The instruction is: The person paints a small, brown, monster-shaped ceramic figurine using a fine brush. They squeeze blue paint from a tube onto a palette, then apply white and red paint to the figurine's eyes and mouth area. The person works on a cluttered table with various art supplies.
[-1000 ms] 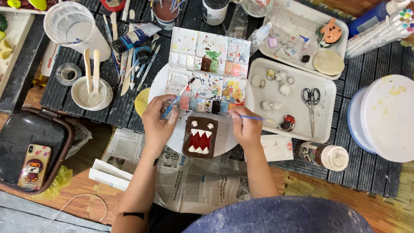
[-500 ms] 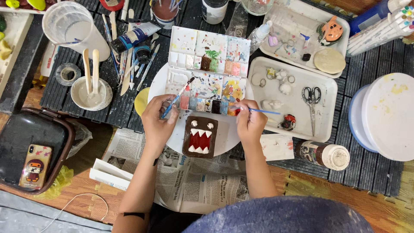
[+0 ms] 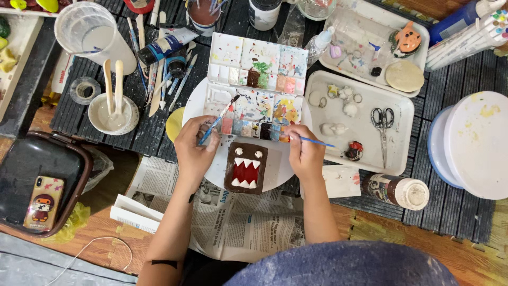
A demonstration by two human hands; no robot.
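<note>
Since half a second ago the right hand [image 3: 305, 153] has been sliding a little down and toward the person, and the thin blue-handled brush [image 3: 315, 141] it pinches is now lying flatter, its handle end pointing right over the edge of the white tray [image 3: 405, 114]. The left hand [image 3: 194, 147] is sitting much as it did.

Between the two hands the brown monster figure [image 3: 245, 167], with its red mouth and white teeth, is lying flat on the round white board [image 3: 217, 164], just below the open paint palette [image 3: 257, 87]. That is keeping the piece steady and the colours within a short reach, it seems. The left fingers are curling shut around a second blue brush [image 3: 218, 119], its dark tip reaching up over the palette wells. The right fingers are closing around their brush near the bristle end, beside the figure's top right corner; the tip itself is hidden behind the hand.

Newspaper [image 3: 238, 217] is lying under the board, probably catching drips. Scissors [image 3: 382, 124] and small white pieces are resting in the tray. A brown bottle [image 3: 397, 190] is lying on its side near the right forearm, close enough to be knocked. A phone [image 3: 43, 202] is lying in a dark case at the left, well apart.
</note>
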